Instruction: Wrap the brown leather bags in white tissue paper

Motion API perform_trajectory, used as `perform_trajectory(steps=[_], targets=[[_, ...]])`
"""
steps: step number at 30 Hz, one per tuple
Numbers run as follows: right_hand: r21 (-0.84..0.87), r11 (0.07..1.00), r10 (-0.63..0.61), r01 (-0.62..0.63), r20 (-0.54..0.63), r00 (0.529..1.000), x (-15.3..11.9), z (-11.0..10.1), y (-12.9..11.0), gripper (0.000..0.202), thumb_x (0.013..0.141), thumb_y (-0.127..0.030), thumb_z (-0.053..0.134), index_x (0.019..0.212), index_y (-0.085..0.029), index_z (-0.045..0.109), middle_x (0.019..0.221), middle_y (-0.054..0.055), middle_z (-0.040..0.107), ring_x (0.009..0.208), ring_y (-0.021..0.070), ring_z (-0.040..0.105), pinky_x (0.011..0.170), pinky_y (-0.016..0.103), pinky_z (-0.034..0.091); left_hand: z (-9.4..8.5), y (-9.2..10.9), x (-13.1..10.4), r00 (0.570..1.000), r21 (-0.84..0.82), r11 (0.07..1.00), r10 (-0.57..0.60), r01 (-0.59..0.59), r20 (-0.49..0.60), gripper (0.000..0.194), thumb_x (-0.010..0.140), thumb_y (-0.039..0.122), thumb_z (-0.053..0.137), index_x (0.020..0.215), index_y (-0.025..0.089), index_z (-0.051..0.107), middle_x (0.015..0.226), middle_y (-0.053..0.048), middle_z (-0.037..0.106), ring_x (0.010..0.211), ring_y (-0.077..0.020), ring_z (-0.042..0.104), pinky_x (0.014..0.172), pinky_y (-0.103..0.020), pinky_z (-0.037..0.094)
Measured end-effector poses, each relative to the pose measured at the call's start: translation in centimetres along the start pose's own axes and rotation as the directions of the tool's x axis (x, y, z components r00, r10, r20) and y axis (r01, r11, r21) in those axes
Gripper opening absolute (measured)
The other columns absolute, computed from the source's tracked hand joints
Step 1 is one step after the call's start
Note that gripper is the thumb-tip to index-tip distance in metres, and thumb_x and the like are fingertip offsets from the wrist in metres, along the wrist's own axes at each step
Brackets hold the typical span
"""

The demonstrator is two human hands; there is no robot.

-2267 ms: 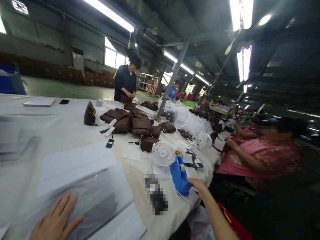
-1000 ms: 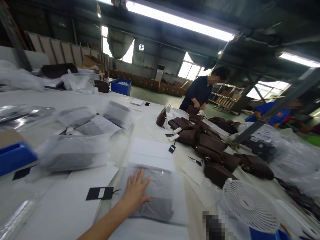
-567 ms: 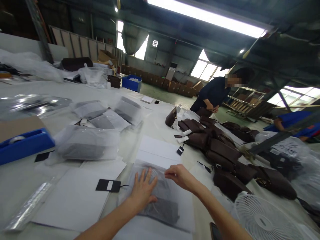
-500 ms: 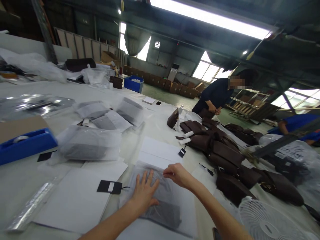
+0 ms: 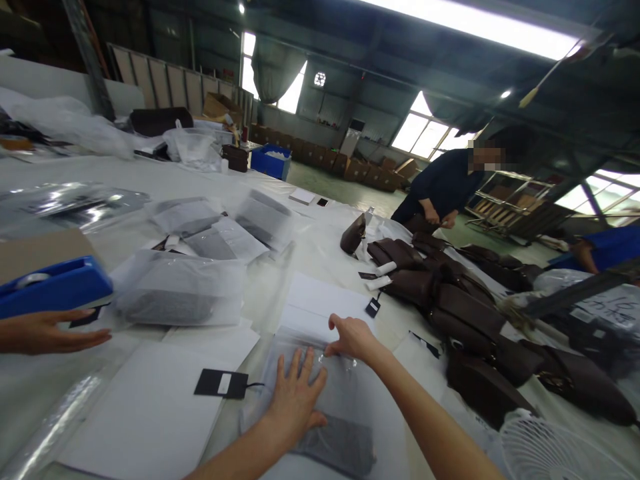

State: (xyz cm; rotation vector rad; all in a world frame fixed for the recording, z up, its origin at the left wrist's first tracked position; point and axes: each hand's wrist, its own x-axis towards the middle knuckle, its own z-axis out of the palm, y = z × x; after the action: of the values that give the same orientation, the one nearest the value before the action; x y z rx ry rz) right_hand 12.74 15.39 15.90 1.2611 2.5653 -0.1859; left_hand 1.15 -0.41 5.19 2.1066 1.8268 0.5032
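Note:
A frosted plastic bag point(image 5: 345, 393) with a dark flat item inside lies on white sheets in front of me. Spread flat on its left part is my left hand point(image 5: 295, 400), fingers apart. My right hand point(image 5: 353, 339) is at the bag's upper edge, its thumb and bent forefinger apart with nothing visible between them. A black hang tag point(image 5: 221, 383) on a cord lies left of my left hand, over a stack of white paper point(image 5: 145, 400). Beyond the bag is another white sheet point(image 5: 320, 300).
At far left a co-worker's hand point(image 5: 55, 331) reaches in below a blue tape dispenser point(image 5: 60, 287). Wrapped packages point(image 5: 180, 287) lie beyond. Brown leather bags point(image 5: 455, 313) are piled at right, near a white fan point(image 5: 555, 447). Another person point(image 5: 440, 187) stands across the table.
My right hand's thumb and forefinger have parted from a pinch. My left hand stays flat on the bag. A co-worker's hand has entered from the left.

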Motion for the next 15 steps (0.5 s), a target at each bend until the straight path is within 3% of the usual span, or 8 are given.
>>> perform_trajectory(steps=[4, 8, 11, 13, 15], targets=[[0.114, 0.993, 0.038, -0.036, -0.014, 0.999, -0.7, 0.5, 2.3, 0.046, 0.082, -0.059, 0.054, 0.106, -0.021, 0.064, 0.091, 0.007, 0.072, 0.074, 0.0182, 0.065, 0.062, 0.025, 0.042, 0.2, 0.0, -0.1, 1.0, -0.006, 1.0, -0.007, 0.007, 0.003, 0.09, 0.063, 0.071, 0.066, 0.14, 0.036, 0.034, 0.156, -0.015, 0.015, 0.141, -0.0425, 0.014, 0.105, -0.074, 0.011], [0.301, 0.954, 0.056, -0.002, -0.173, 0.983, -2.9, 2.4, 3.4, 0.046, 0.091, -0.054, 0.039, 0.114, -0.02, 0.06, 0.097, 0.008, 0.071, 0.086, 0.0204, 0.065, 0.075, 0.029, 0.044, 0.0, -0.1, -0.3, 1.0, -0.01, 1.0, -0.008, 0.008, 0.019, 0.089, 0.064, 0.07, 0.066, 0.14, 0.037, 0.033, 0.156, -0.014, 0.014, 0.141, -0.0414, 0.014, 0.105, -0.073, 0.013], [0.326, 0.945, 0.068, 0.014, -0.238, 0.969, -4.3, 5.3, 3.2, 0.048, 0.092, -0.053, 0.036, 0.121, -0.021, 0.057, 0.108, 0.01, 0.069, 0.099, 0.0243, 0.062, 0.086, 0.035, 0.043, -1.1, 0.3, -0.2, 0.999, -0.008, 1.0, -0.02, 0.02, 0.037, 0.095, 0.064, 0.069, 0.067, 0.143, 0.038, 0.025, 0.157, -0.013, 0.015, 0.141, -0.0405, 0.016, 0.105, -0.073, 0.014], [0.289, 0.957, 0.082, -0.002, -0.265, 0.961, -4.7, 7.2, 2.8, 0.048, 0.094, -0.052, 0.03, 0.119, -0.021, 0.058, 0.107, 0.01, 0.068, 0.099, 0.0251, 0.061, 0.087, 0.037, 0.043, -2.3, 0.7, 0.2, 0.998, -0.001, 0.999, -0.039, 0.039, 0.045, 0.108, 0.059, 0.068, 0.072, 0.146, 0.037, 0.016, 0.155, -0.014, 0.021, 0.138, -0.0406, 0.023, 0.106, -0.073, 0.013], [0.273, 0.962, 0.095, -0.002, -0.329, 0.939, -4.7, 8.6, 2.6, 0.049, 0.095, -0.051, 0.025, 0.114, -0.02, 0.059, 0.105, 0.01, 0.068, 0.097, 0.0241, 0.061, 0.086, 0.036, 0.043, -3.7, 1.1, 0.8, 0.997, 0.003, 0.999, -0.044, 0.044, 0.06, 0.116, 0.053, 0.067, 0.077, 0.146, 0.031, 0.018, 0.152, -0.016, 0.029, 0.134, -0.0411, 0.031, 0.107, -0.071, 0.014]])
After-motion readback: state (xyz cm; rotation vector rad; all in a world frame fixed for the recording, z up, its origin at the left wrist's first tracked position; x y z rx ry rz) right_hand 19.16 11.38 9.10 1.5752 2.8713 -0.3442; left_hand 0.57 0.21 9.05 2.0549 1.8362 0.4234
